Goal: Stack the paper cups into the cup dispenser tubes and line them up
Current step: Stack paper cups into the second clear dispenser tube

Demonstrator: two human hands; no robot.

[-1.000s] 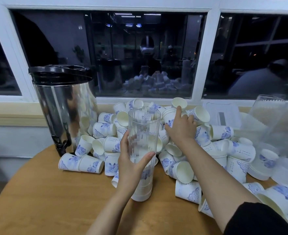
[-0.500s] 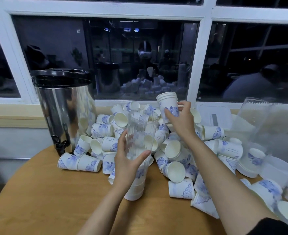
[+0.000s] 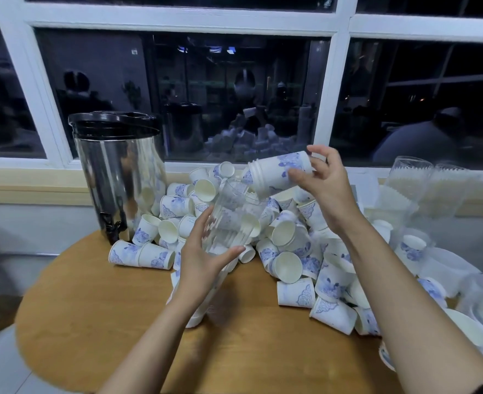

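Mid-loading step here: bringing a short nested stack of white paper cups with blue flower print [image 3: 277,173] up to the mouth of a clear ribbed plastic dispenser tube [image 3: 229,220]. Holding that tube tilted in the left grip [image 3: 203,268], fingers and thumb curled round its lower half, open end aimed up and to the right, foot end low over the round wooden worktop [image 3: 92,308]. Pinching the stack's base end in the right grip [image 3: 324,183], thumb and fingers curled round it, rims turned left toward the tube mouth. Just beside the opening, not inside yet. Maybe a few cups already down at the tube's foot, but too blurred to call.

Next up, probably: squaring the stack with the opening, then a straight slide down the bore without catching a rim on the edge.

Plenty left to do, going by the big heap of loose matching cups [image 3: 291,243] behind and to the right, tipped every which way. Thin light paper by the look of it – easy to crush with a hard squeeze.

Also around: shiny steel drinks urn with a black lid [image 3: 118,172] at back left, more clear tubes [image 3: 408,189] off to the right.
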